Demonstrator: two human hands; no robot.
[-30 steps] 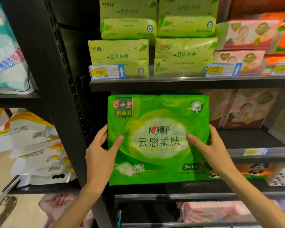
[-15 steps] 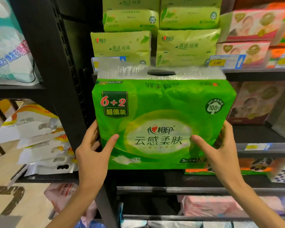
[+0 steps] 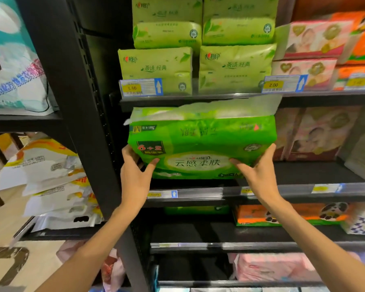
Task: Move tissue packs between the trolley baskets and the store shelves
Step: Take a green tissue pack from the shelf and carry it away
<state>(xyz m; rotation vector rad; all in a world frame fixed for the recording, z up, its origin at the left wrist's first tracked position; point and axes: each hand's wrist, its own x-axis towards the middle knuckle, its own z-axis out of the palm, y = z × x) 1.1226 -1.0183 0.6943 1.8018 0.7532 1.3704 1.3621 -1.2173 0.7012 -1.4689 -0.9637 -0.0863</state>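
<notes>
Between two black metal shelves, both hands (image 3: pixel 135 175) (image 3: pixel 259 169) grip a glossy, crinkled green plastic tissue pack (image 3: pixel 200 144).

We have a single head-worn view, facing forward and slightly down at the store shelves (image 3: pixel 198 98) from close range. The black upright post (image 3: pixel 89 123) stands left of centre; both forearms enter from the bottom edge. No second view is provided.

Black store shelves (image 3: pixel 198 100) carry tissue packs. Pale green packs (image 3: pixel 156 68) and pink packs (image 3: pixel 303 70) stand on the upper shelf; orange packs (image 3: pixel 261 216) lie on a lower shelf (image 3: pixel 198 232).
</notes>
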